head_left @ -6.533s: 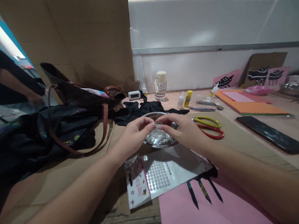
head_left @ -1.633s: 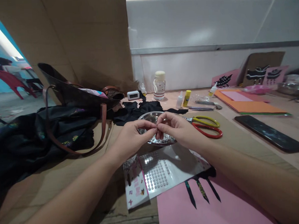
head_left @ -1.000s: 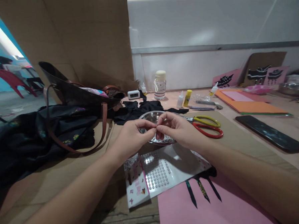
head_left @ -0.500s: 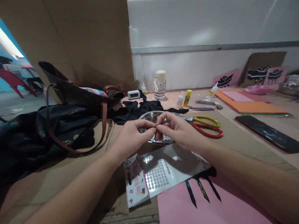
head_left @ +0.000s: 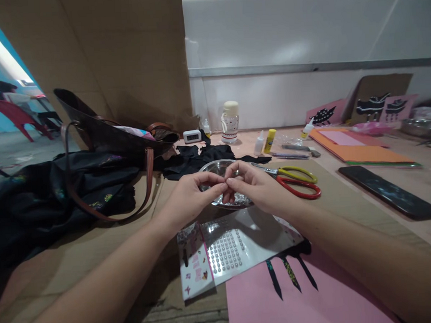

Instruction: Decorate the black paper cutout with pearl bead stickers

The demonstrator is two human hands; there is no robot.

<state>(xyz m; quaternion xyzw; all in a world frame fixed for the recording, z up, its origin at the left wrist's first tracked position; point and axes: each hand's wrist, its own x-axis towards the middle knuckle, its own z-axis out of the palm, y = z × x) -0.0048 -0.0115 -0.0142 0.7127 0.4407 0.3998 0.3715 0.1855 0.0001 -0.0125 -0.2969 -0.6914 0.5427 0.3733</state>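
My left hand and my right hand meet fingertip to fingertip over a shiny metal bowl. Both are closed in a pinch; whatever lies between the fingertips is too small to make out. Small glittering bits show inside the bowl below my right hand. Just in front lies a sheet of stick-on pearls, several rows still on its left half. The sheet partly covers pink paper bearing black cut-out strips, two with coloured glitter.
Scissors with red and yellow handles lie right of the bowl, near a black phone-like slab. Behind stand a glue stick, a glue bottle and a drinking bottle. A brown handbag and black cloth fill the left.
Both hands keep the same pinch over the bowl, with only slight finger movement. Nothing else has visibly moved beyond a small camera shift.
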